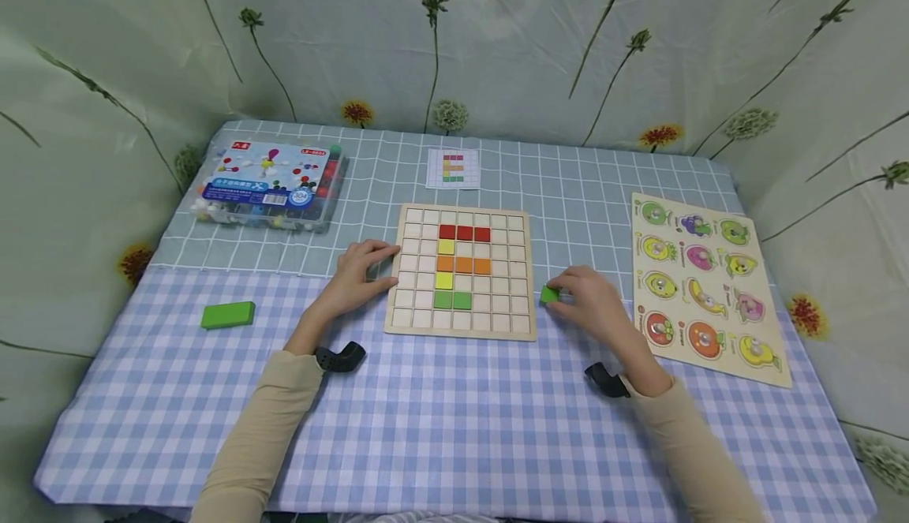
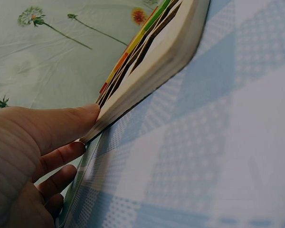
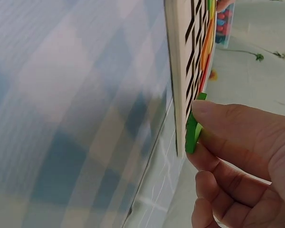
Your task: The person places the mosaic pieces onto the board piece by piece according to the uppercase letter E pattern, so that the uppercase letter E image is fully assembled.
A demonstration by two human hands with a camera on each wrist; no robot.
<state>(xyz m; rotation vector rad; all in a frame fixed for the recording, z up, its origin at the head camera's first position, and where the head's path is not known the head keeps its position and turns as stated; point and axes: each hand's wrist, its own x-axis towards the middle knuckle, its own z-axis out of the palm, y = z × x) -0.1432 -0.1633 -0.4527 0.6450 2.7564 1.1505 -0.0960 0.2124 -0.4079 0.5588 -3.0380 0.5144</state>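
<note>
A square wooden grid board [image 1: 412,319] lies on the checked cloth, with red, yellow, orange and green square tiles in some cells. My left hand [image 1: 358,274] touches the board's left edge with thumb and fingertips, and in the left wrist view the thumb [image 2: 71,121] rests against its rim. Just off the board's right edge, my right hand [image 1: 592,302] pinches a green tile [image 1: 549,294] between thumb and fingers. The right wrist view shows that green tile [image 3: 193,133] held on edge beside the board.
A card with a coloured pattern [image 1: 453,169] lies behind the board. At left are a clear box of model pieces [image 1: 266,184] and a green block [image 1: 227,315]. A wooden fruit puzzle [image 1: 710,286] lies at right, close to my right forearm.
</note>
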